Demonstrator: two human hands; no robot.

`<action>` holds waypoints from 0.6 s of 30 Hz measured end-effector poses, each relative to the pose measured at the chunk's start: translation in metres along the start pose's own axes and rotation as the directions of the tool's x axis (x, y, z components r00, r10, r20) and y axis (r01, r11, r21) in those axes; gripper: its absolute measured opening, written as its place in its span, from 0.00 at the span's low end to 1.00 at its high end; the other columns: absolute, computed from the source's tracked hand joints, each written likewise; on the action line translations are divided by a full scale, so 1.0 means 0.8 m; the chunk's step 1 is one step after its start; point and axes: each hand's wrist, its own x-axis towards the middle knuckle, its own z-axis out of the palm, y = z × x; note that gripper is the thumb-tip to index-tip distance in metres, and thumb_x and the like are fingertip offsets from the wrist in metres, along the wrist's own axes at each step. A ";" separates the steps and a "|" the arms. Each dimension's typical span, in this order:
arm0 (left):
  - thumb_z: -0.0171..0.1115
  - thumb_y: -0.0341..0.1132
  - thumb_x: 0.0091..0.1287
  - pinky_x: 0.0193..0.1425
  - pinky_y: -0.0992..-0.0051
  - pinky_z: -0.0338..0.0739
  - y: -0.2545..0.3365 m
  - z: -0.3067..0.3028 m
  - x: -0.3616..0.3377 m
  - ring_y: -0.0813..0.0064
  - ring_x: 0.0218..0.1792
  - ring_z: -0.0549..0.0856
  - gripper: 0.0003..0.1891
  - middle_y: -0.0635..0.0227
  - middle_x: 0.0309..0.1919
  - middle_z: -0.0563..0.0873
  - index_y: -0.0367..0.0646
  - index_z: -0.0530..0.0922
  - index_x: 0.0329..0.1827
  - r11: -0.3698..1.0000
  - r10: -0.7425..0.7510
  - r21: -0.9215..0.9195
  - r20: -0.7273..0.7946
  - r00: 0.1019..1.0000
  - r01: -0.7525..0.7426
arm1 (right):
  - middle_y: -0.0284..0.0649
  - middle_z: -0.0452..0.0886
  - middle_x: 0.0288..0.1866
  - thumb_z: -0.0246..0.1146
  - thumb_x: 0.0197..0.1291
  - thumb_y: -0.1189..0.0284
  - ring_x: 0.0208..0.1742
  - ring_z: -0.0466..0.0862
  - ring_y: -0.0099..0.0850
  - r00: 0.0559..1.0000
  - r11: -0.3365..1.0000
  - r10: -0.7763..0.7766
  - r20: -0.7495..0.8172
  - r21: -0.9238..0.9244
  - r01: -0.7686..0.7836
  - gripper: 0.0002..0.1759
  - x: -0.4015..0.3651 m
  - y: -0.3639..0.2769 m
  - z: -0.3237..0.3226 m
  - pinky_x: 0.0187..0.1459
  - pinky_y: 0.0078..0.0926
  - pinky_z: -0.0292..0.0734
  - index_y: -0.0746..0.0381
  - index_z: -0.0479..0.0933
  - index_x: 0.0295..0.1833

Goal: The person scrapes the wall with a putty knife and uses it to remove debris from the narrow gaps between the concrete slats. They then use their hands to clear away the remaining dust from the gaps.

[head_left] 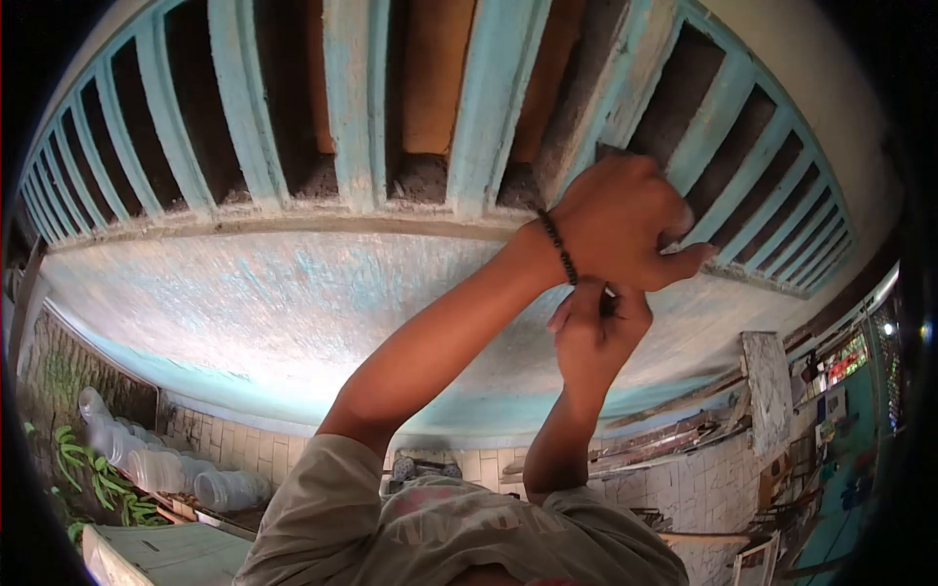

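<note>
My left hand (625,220) reaches across to the right and is closed in front of the turquoise slats (469,117). A small dark flat edge (614,152) shows just past its knuckles; the rest of what it grips is hidden, and I cannot tell what it is. Around my left wrist is a dark beaded bracelet (555,244). Directly below that wrist, my right hand (601,327) has its fingers curled together, right at the lower end of the bracelet. The slats' paint is worn, with dirt along the ledge (293,220) under them.
A scuffed white and pale-blue wall (244,303) lies below the ledge. Stacked clear plastic containers (156,464) stand at lower left beside green leaves (103,488). Boards (674,430) and a worn upright plank (767,391) are at right, over a tiled floor (664,493).
</note>
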 end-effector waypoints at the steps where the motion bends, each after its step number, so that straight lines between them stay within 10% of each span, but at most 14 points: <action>1: 0.74 0.45 0.59 0.19 0.63 0.65 0.002 0.003 -0.010 0.58 0.12 0.75 0.27 0.63 0.07 0.71 0.41 0.72 0.09 0.999 -0.031 -0.011 0.033 0.999 0.031 | 0.35 0.74 0.14 0.57 0.74 0.79 0.13 0.74 0.20 1.000 1.000 0.014 -0.002 -0.011 -0.014 0.05 -0.005 0.000 -0.001 0.16 0.20 0.64 0.69 0.78 0.44; 18: 0.76 0.39 0.60 0.17 0.69 0.59 0.001 0.000 0.009 0.70 0.09 0.68 0.29 0.70 0.05 0.67 0.44 0.67 0.07 0.998 0.014 -0.056 -0.019 1.000 -0.015 | 0.37 0.83 0.26 0.60 0.72 0.80 0.19 0.77 0.17 0.999 0.999 0.044 0.028 0.030 -0.045 0.05 0.010 -0.013 -0.004 0.22 0.19 0.68 0.70 0.80 0.48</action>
